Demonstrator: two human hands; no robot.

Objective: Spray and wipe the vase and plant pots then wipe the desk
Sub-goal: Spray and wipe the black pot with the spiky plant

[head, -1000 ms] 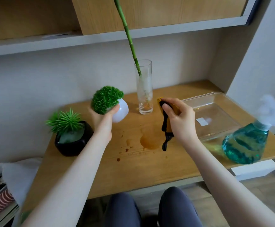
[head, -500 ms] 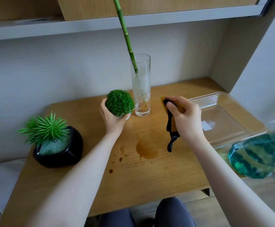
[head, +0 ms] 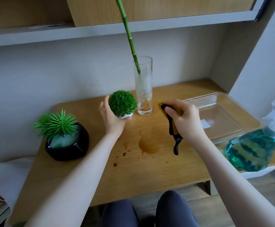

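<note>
My left hand (head: pixel 111 119) grips a small white pot with a round green plant (head: pixel 122 104), upright just left of the glass vase (head: pixel 144 89), which holds a bamboo stem. My right hand (head: pixel 185 119) grips a yellow and black cloth (head: pixel 174 128) that hangs down over the wooden desk (head: pixel 149 169), right of the vase. A black pot with a spiky plant (head: pixel 67 140) sits at the desk's left. A blue spray bottle (head: pixel 254 149) stands at the right edge. Brown wet stains (head: pixel 148 144) mark the desk between my hands.
A clear plastic tray (head: pixel 218 115) lies at the back right, behind the spray bottle. A shelf runs overhead above the vase. White cloth and striped items sit low at the left, beside the desk. My knees show below the front edge.
My left hand turned the white pot from tilted to upright and brought it down beside the vase. My right hand with the cloth stayed about where it was.
</note>
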